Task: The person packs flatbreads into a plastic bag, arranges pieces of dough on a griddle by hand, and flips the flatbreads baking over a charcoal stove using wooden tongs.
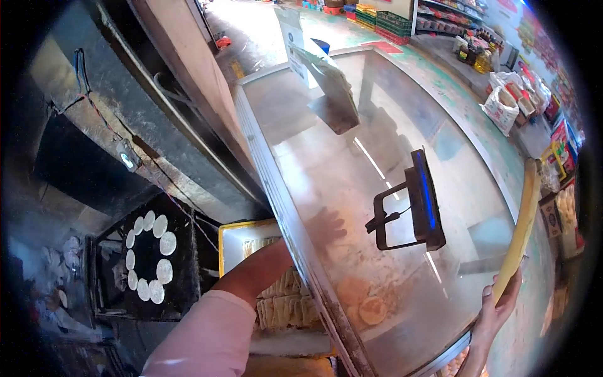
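My left arm, in a pink sleeve, reaches past the metal edge of a glass display case. Through the hazy glass, my left hand shows dimly with its fingers spread, and nothing can be made out in it. Several round flatbreads lie inside the case, nearer the front. Beneath my forearm is a white box with a yellow rim, holding rows of pale folded dough pieces. At the right, my right hand grips the lower end of a long, pale yellow stick that looks wooden, raised beside the case.
A black device with a blue strip and a bracket stands on the glass. Behind it is a propped-up card. To the left, several white dough discs form a ring on a dark griddle. Sacks line the right.
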A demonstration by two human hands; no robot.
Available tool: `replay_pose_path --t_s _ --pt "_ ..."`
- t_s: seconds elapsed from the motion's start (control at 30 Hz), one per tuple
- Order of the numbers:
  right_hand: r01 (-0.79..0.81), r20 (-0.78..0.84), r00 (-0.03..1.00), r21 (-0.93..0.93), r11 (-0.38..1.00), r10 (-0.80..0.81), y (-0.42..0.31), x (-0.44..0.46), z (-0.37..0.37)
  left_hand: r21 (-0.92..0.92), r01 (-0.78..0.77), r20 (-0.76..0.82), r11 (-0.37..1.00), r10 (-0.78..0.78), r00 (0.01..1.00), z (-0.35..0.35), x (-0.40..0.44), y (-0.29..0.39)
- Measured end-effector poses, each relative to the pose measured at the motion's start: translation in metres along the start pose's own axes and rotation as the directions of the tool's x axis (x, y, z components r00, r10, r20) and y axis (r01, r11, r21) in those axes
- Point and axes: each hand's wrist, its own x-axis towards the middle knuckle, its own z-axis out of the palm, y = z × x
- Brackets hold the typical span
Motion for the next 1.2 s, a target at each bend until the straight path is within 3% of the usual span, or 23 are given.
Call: replay_pose_path --t_s 0.13,0.33,0.4,0.5,0.53,0.57,0.63,0.73,0.83,0.87,0.93,0.97,1.03,1.07,1.1,1.17,1.2 --pt "-0.023 -0.024 0.999 0.018 1.000 0.024 -0.001 -0.001 0.001 0.045 0.099 0.150 0.994 -0.105 0.983 -0.055 0.034 0.036" --pt "-0.051 -0.010 0.999 0.062 0.997 0.052 -0.003 -0.001 0.001 -0.068 0.176 0.112 0.982 -0.167 0.980 -0.046 0.041 0.074" --pt "-0.033 -0.021 0.999 0.082 0.996 0.035 -0.006 -0.001 0.004 -0.158 0.194 -0.047 0.968 -0.203 0.978 -0.004 0.042 0.075" --pt "-0.009 -0.038 0.999 0.117 0.993 0.013 -0.010 -0.001 0.008 -0.129 0.222 -0.062 0.966 -0.231 0.971 0.031 0.045 0.082" --pt "-0.007 -0.046 0.999 0.115 0.993 0.013 -0.011 -0.002 0.007 -0.121 0.229 -0.067 0.966 -0.238 0.969 0.034 0.044 0.085" --pt "-0.005 -0.041 0.999 0.133 0.991 0.010 -0.011 -0.002 0.006 -0.101 0.224 -0.209 0.969 -0.240 0.948 0.036 0.040 0.088" --pt "0.003 -0.018 1.000 0.175 0.985 0.000 -0.010 -0.002 0.007 -0.076 0.229 -0.347 0.971 -0.241 0.906 0.032 0.031 0.094" --pt "-0.006 0.000 1.000 0.197 0.980 0.006 -0.015 -0.001 0.006 -0.067 0.231 -0.355 0.971 -0.239 0.904 0.010 0.020 0.104" --pt "0.006 -0.003 1.000 0.198 0.980 -0.005 -0.010 -0.002 0.003 -0.146 0.273 -0.427 0.951 -0.309 0.850 -0.010 0.011 0.124" --pt "0.009 -0.003 1.000 0.204 0.979 -0.009 -0.009 -0.002 0.002 -0.594 0.079 -0.457 0.801 -0.417 0.786 -0.021 0.002 0.133" --pt "0.008 -0.002 1.000 0.185 0.983 -0.007 -0.009 -0.001 0.001 -0.872 -0.171 -0.425 0.458 -0.536 0.730 -0.047 -0.019 0.151" --pt "0.032 -0.030 0.999 0.182 0.983 -0.027 -0.012 -0.002 0.003 -0.779 0.207 -0.157 0.591 -0.505 0.849 -0.076 -0.035 0.163" --pt "0.018 -0.012 1.000 0.153 0.988 -0.016 -0.023 -0.003 0.000 -0.593 0.422 -0.003 0.686 -0.526 0.850 -0.097 -0.072 0.184" --pt "0.000 0.011 1.000 0.122 0.993 -0.002 -0.026 -0.004 -0.001 -0.654 0.328 -0.141 0.681 -0.536 0.832 -0.092 -0.098 0.208" --pt "0.066 -0.024 0.998 0.129 0.989 -0.063 -0.023 -0.005 0.001 -0.650 0.287 -0.156 0.704 -0.494 0.856 -0.054 -0.126 0.231" --pt "0.061 -0.006 0.998 0.118 0.991 -0.060 -0.023 -0.005 -0.002 -0.722 0.377 0.008 0.580 -0.537 0.843 -0.049 -0.173 0.278" --pt "0.060 0.000 0.998 0.100 0.993 -0.060 -0.024 -0.006 -0.002 -0.761 0.498 0.193 0.415 -0.589 0.785 -0.090 -0.192 0.308"
